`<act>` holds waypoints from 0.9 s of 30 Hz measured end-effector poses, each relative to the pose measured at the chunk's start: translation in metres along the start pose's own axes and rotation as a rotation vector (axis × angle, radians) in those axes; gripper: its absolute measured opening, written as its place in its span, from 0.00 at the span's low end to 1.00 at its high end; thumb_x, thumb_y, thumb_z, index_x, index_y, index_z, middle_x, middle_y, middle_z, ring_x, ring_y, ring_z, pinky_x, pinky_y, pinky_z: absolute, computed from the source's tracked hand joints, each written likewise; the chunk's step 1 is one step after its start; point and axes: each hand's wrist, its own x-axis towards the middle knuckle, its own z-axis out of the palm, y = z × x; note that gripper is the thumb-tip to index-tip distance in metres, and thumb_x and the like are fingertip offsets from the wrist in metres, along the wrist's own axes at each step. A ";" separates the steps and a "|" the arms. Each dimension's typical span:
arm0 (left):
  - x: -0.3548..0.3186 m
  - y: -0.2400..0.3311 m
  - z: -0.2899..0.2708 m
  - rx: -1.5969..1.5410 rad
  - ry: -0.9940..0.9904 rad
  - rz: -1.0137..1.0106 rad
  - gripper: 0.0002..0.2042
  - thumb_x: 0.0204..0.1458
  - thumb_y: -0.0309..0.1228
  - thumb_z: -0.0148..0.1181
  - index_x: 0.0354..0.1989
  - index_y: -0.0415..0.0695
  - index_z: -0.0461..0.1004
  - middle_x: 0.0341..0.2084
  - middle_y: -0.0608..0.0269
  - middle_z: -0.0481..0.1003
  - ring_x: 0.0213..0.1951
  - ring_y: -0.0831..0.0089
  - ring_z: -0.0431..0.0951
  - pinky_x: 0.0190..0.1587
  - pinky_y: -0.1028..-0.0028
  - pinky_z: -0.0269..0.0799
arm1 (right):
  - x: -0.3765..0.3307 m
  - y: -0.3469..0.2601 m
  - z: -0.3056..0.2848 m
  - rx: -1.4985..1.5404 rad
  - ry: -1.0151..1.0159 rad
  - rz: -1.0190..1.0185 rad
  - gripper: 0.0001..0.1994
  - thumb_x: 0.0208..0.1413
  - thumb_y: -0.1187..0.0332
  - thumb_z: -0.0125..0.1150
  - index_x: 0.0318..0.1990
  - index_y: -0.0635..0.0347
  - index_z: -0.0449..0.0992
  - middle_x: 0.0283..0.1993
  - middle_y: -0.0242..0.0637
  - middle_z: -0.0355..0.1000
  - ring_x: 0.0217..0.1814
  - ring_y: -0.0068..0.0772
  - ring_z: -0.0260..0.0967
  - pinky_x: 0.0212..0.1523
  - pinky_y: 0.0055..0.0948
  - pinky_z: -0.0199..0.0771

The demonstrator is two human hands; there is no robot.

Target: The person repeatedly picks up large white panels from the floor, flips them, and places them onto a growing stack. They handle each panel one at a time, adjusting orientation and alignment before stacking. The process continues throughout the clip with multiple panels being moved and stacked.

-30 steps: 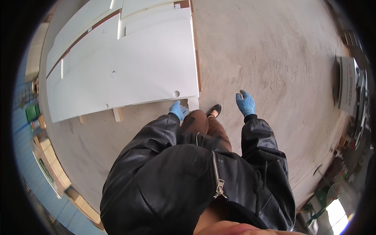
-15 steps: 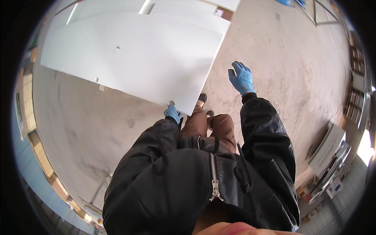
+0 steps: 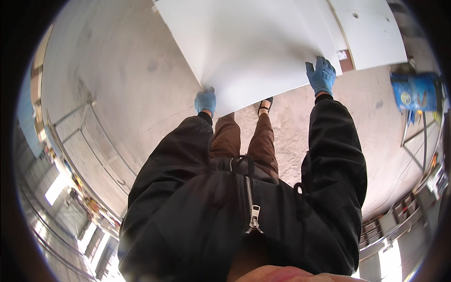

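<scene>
A large white panel (image 3: 253, 51) spans the top of the view, its near edge in front of my legs. Gloved in blue, my left hand (image 3: 205, 100) grips this panel at its near left corner, the fingers partly hidden by the edge. My right hand (image 3: 322, 75), in a matching glove, rests on the near edge toward the right corner. Its thumb stands apart from the fingers, which lie on the white surface. Just beyond the right hand, a small brown patch with a white label (image 3: 344, 59) shows between this panel and another white panel (image 3: 371, 35) with round holes.
A blue printed bag (image 3: 416, 91) sits on a metal frame (image 3: 416, 136) at the right. Another metal frame (image 3: 89, 122) stands on the concrete floor at the left. Shelving (image 3: 390, 218) lines the lower right, and my shoe (image 3: 265, 107) is close under the panel's edge.
My view has turned, so the panel now lies straight ahead. My right hand, held free over the floor before, has come onto its near edge. The left hand stays at the corner.
</scene>
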 end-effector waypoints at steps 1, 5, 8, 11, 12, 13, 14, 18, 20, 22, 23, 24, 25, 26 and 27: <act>-0.009 0.003 -0.003 -0.027 0.022 -0.010 0.27 0.51 0.50 0.54 0.39 0.33 0.81 0.39 0.35 0.80 0.45 0.40 0.80 0.47 0.51 0.74 | 0.003 0.001 0.001 -0.026 -0.045 0.036 0.25 0.54 0.45 0.64 0.49 0.56 0.78 0.46 0.42 0.80 0.51 0.46 0.77 0.50 0.46 0.74; -0.020 0.013 -0.016 -0.032 0.045 -0.039 0.25 0.51 0.51 0.55 0.37 0.36 0.81 0.39 0.39 0.80 0.44 0.44 0.80 0.48 0.53 0.74 | 0.012 -0.008 0.003 -0.067 -0.118 0.149 0.29 0.50 0.39 0.66 0.49 0.54 0.80 0.45 0.42 0.81 0.50 0.45 0.77 0.55 0.45 0.69; -0.017 0.013 -0.018 0.049 0.040 0.005 0.24 0.53 0.51 0.54 0.37 0.40 0.82 0.39 0.44 0.81 0.45 0.48 0.81 0.48 0.55 0.76 | 0.018 -0.006 -0.002 -0.089 -0.175 0.168 0.34 0.48 0.34 0.64 0.51 0.53 0.81 0.46 0.44 0.81 0.50 0.45 0.78 0.57 0.41 0.66; -0.011 0.012 -0.018 0.098 -0.005 -0.025 0.24 0.53 0.51 0.53 0.38 0.42 0.83 0.40 0.46 0.82 0.45 0.48 0.81 0.48 0.55 0.76 | 0.023 -0.003 -0.004 -0.136 -0.270 0.160 0.34 0.48 0.33 0.62 0.51 0.51 0.82 0.45 0.44 0.82 0.49 0.45 0.78 0.58 0.40 0.64; -0.011 0.012 -0.017 0.105 -0.002 -0.017 0.24 0.53 0.51 0.52 0.38 0.42 0.83 0.40 0.47 0.82 0.46 0.49 0.81 0.49 0.55 0.76 | 0.022 -0.002 -0.003 -0.164 -0.251 0.138 0.35 0.48 0.32 0.61 0.51 0.51 0.82 0.46 0.45 0.82 0.49 0.47 0.79 0.55 0.43 0.69; -0.007 0.013 -0.018 0.100 0.017 -0.004 0.24 0.53 0.51 0.52 0.39 0.42 0.83 0.40 0.47 0.82 0.46 0.48 0.81 0.49 0.55 0.76 | 0.026 -0.004 -0.001 -0.169 -0.241 0.141 0.35 0.48 0.31 0.61 0.51 0.51 0.82 0.46 0.45 0.82 0.49 0.47 0.79 0.55 0.43 0.69; -0.007 0.013 -0.018 0.104 0.026 0.001 0.24 0.53 0.51 0.52 0.39 0.42 0.83 0.40 0.46 0.82 0.46 0.48 0.81 0.49 0.55 0.76 | 0.025 -0.005 0.000 -0.173 -0.233 0.150 0.35 0.48 0.31 0.62 0.51 0.51 0.82 0.46 0.45 0.82 0.50 0.47 0.79 0.55 0.43 0.69; -0.007 0.015 -0.021 0.097 0.002 -0.024 0.24 0.53 0.51 0.52 0.41 0.42 0.82 0.41 0.45 0.82 0.46 0.48 0.81 0.50 0.55 0.76 | 0.026 -0.006 0.004 -0.174 -0.231 0.173 0.35 0.46 0.32 0.63 0.51 0.51 0.83 0.44 0.45 0.82 0.49 0.46 0.79 0.56 0.41 0.67; -0.007 0.016 -0.021 0.083 -0.002 -0.031 0.24 0.52 0.50 0.53 0.42 0.42 0.82 0.42 0.45 0.81 0.47 0.47 0.81 0.50 0.55 0.75 | 0.026 -0.004 0.004 -0.171 -0.234 0.182 0.35 0.46 0.32 0.63 0.51 0.51 0.83 0.44 0.45 0.81 0.49 0.46 0.78 0.58 0.40 0.65; -0.007 0.016 -0.022 0.083 -0.026 -0.044 0.24 0.51 0.50 0.53 0.42 0.42 0.82 0.42 0.45 0.81 0.47 0.47 0.81 0.51 0.55 0.75 | 0.027 -0.003 0.005 -0.181 -0.238 0.191 0.36 0.45 0.32 0.63 0.51 0.52 0.83 0.45 0.45 0.81 0.49 0.47 0.78 0.58 0.40 0.65; -0.006 0.017 -0.023 0.087 -0.043 -0.052 0.24 0.51 0.50 0.53 0.42 0.42 0.82 0.42 0.45 0.81 0.47 0.47 0.81 0.51 0.55 0.75 | 0.027 -0.003 0.005 -0.181 -0.254 0.206 0.36 0.45 0.32 0.63 0.51 0.52 0.82 0.46 0.45 0.81 0.50 0.47 0.78 0.58 0.40 0.65; -0.006 0.017 -0.024 0.090 -0.051 -0.060 0.24 0.51 0.50 0.53 0.42 0.41 0.82 0.42 0.45 0.81 0.47 0.47 0.81 0.51 0.55 0.75 | 0.028 -0.003 0.005 -0.179 -0.264 0.219 0.36 0.45 0.32 0.63 0.51 0.52 0.82 0.46 0.45 0.81 0.51 0.47 0.78 0.58 0.41 0.65; -0.005 0.018 -0.025 0.093 -0.063 -0.058 0.24 0.51 0.50 0.54 0.42 0.41 0.82 0.42 0.44 0.81 0.48 0.47 0.81 0.52 0.55 0.75 | 0.029 -0.003 0.005 -0.176 -0.272 0.228 0.36 0.45 0.32 0.63 0.51 0.52 0.82 0.47 0.45 0.81 0.52 0.47 0.77 0.58 0.41 0.65; -0.005 0.018 -0.026 0.095 -0.067 -0.058 0.25 0.50 0.50 0.54 0.42 0.41 0.82 0.42 0.44 0.81 0.48 0.47 0.81 0.52 0.55 0.75 | 0.029 -0.004 0.005 -0.178 -0.282 0.236 0.36 0.45 0.32 0.63 0.51 0.52 0.82 0.48 0.45 0.80 0.52 0.46 0.77 0.58 0.41 0.65; -0.005 0.019 -0.027 0.098 -0.074 -0.056 0.25 0.50 0.50 0.54 0.42 0.41 0.82 0.42 0.44 0.81 0.48 0.47 0.81 0.52 0.56 0.75 | 0.030 -0.004 0.005 -0.178 -0.294 0.241 0.36 0.45 0.32 0.63 0.52 0.51 0.82 0.48 0.45 0.80 0.53 0.46 0.77 0.59 0.41 0.65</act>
